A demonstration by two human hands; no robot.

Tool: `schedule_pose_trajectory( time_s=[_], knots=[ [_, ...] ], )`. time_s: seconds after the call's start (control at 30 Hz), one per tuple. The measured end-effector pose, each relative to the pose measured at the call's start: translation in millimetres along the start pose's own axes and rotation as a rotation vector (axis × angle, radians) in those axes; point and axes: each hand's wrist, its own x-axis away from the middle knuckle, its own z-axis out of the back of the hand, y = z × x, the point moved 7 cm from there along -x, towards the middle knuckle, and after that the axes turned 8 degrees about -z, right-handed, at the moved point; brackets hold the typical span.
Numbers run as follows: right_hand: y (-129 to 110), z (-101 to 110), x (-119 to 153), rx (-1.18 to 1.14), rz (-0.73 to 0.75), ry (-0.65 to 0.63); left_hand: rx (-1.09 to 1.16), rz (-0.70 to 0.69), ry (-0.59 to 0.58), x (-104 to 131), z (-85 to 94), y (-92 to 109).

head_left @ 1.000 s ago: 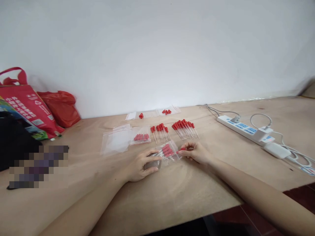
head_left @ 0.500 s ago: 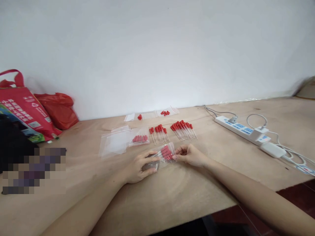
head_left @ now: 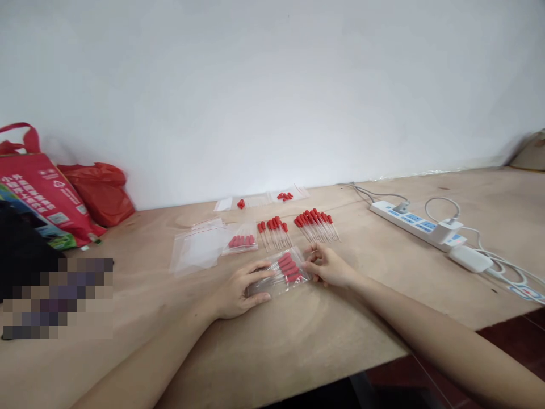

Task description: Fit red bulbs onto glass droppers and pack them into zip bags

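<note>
A clear zip bag (head_left: 279, 287) holding several red-bulbed droppers (head_left: 290, 267) lies on the table between my hands. My left hand (head_left: 244, 289) grips its left end, thumb below and fingers above, around the glass stems. With curled fingers, my right hand (head_left: 327, 266) pinches the bag's right edge beside the red bulbs. Just behind are two fanned groups of loose droppers, one in the middle (head_left: 273, 230) and a larger one to the right (head_left: 315, 224). Another bag of droppers (head_left: 241, 240) lies flat behind my left hand.
Flat clear bags (head_left: 198, 250) lie overlapped at the left. Near the wall, small red bulbs (head_left: 285, 196) rest on more plastic bags. A white power strip (head_left: 415, 224) with a charger and cables stretches along the right. Red bags (head_left: 100, 190) stand at the far left.
The bag between my hands has flattened, with its red bulbs spread into a neater row. My right hand's fingers have shifted slightly right along its edge. My left hand stays nearly still.
</note>
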Motion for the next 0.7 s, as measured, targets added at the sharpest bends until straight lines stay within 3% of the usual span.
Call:
schedule_pose_trajectory(
  time_s=[0.17,0.4,0.57,0.7],
  knots=[
    [-1,3,-11,0.083,-0.054,0.039,-0.011,0.018,-0.002,-1,1.5,0],
    [-8,-14,-26,0.229,-0.167,-0.228,0.082,0.091,0.006,0,2.6,-3],
    [-28,-32,-17,0.203,0.060,-0.301,0.318,0.290,0.237,1,12.7,-29],
    [-56,-41,-6,0.219,0.361,-0.251,0.567,0.399,0.273,0,14.5,-40]
  ],
)
